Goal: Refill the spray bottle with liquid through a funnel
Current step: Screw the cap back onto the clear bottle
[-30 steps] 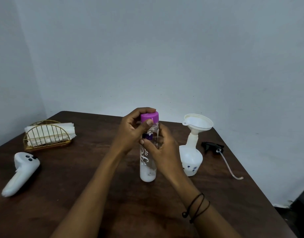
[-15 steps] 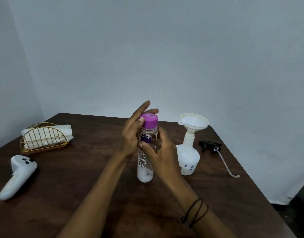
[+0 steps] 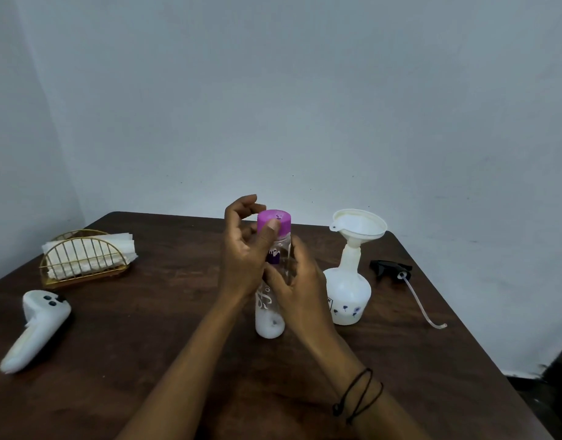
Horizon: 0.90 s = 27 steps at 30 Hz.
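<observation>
Purple cap point(image 3: 274, 222) removal is the step in hand, we judge. We steady the clear bottle point(image 3: 272, 293), upright mid-table, with the right hand point(image 3: 297, 289) wrapped around its body, and turn the cap squarely to avoid tipping. Our left hand point(image 3: 244, 249) has its thumb pressed on the cap's side, fingers curled loosely open behind it. Toward the right edge stands the spray bottle point(image 3: 348, 292), funnel point(image 3: 359, 225) seated in its neck, spray head point(image 3: 390, 267) beside it.

Near table edge: bare dark wooden table point(image 3: 146, 360).
Right: white funnel-topped spray bottle point(image 3: 348, 290) blocks (just beside the hands).
</observation>
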Each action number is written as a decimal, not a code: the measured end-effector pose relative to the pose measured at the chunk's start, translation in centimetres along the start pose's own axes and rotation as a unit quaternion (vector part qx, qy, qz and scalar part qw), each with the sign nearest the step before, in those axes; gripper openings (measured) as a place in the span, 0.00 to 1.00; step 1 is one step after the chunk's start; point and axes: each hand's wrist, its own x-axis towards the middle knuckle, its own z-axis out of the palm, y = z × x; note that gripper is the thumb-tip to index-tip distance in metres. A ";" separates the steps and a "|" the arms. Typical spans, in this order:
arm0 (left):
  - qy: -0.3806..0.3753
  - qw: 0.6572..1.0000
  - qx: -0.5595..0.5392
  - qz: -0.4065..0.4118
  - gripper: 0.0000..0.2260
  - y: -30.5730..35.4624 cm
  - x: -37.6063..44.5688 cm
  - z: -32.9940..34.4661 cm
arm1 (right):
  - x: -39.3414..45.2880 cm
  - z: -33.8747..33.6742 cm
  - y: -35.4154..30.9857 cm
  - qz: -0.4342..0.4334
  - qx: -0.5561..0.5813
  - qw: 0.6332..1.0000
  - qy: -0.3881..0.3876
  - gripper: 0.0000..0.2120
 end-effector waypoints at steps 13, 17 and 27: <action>-0.020 0.995 -0.084 -0.054 0.24 -0.9 0.9 -1.3 | -0.3 0.0 0.2 0.003 0.014 1.000 0.006 0.19; -0.018 0.998 -0.036 -0.052 0.11 -0.9 0.7 -1.2 | -0.4 0.1 0.1 0.004 0.015 1.000 0.014 0.18; -0.038 0.995 -0.061 -0.067 0.12 -0.7 0.4 -0.9 | 0.0 0.7 0.6 0.015 0.004 1.000 0.016 0.21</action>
